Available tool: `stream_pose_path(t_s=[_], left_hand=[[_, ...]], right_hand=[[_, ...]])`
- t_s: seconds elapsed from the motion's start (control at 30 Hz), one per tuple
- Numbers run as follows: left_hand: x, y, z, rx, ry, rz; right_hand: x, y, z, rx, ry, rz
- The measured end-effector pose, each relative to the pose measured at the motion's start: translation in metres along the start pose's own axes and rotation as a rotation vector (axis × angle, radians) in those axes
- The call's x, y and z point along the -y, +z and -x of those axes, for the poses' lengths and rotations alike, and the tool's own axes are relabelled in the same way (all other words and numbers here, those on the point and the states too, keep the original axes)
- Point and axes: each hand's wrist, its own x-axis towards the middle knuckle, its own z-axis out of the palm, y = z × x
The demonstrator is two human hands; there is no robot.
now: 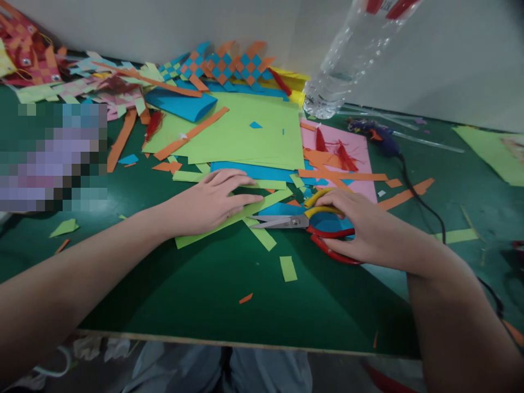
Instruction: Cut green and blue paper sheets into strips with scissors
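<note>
My right hand (360,229) grips a pair of scissors (301,220) with yellow and red handles. Their slightly parted blades point left toward my other hand. My left hand (213,202) lies with outstretched fingers over a light green paper strip (196,233), pressing it to the table. Another green strip (264,184) runs just behind those fingers. A short green piece (262,234) lies under the scissor tips. In front of the blades is a small green rectangle (288,268). Blue paper (278,209) shows beneath the strips and the scissors.
Green sheets (245,131) and a pink sheet (362,147) with red tassels (346,157) cover the middle. Woven paper fish (223,65) stand along the wall. A clear bottle (344,65) and a glue gun (376,136) with a cord are at the back right. Scraps (118,90) heap up back left.
</note>
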Motion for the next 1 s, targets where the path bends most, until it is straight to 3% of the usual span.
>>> stream_pose_path(t_s=[1.0], left_hand=[[-0.0003, -0.0011, -0.0006, 0.015, -0.010, 0.015]], right_hand=[[0.0022, -0.0008, -0.0014, -0.011, -0.001, -0.015]])
